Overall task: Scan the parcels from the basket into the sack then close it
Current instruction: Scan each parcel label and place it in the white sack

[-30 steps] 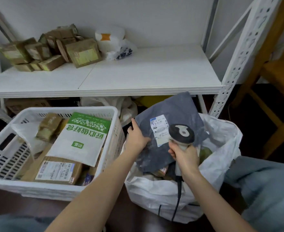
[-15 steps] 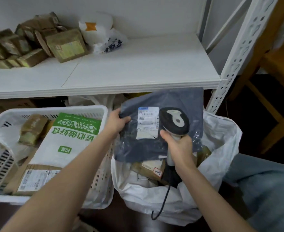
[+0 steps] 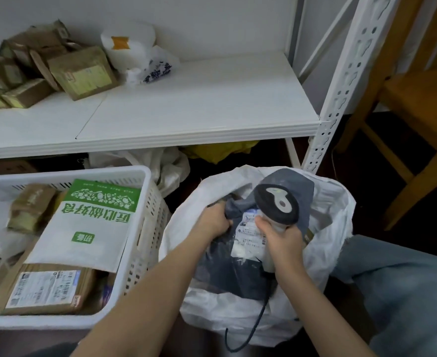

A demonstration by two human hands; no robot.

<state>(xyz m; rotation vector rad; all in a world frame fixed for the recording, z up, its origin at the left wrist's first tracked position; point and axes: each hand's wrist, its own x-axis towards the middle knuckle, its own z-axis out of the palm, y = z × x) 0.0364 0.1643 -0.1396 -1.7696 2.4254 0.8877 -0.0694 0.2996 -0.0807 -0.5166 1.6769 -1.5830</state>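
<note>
The grey mailer [image 3: 238,269] lies in the mouth of the sack [image 3: 243,325], its upper left corner bunched in the left hand [image 3: 213,222]; the right hand [image 3: 284,240] grips the scanner [image 3: 276,204]. The mailer seems soft, light and slippery, so a gathered corner holds best.

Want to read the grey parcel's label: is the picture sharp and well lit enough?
Head view: the label is too soft to read, and the scanner in the right hand partly covers it; light is dim inside the sack; the wide-angle lens tilts the shelf post.

grey parcel [image 3: 240,258] lowered from above sack [image 3: 338,202] into it, crumpled
</note>
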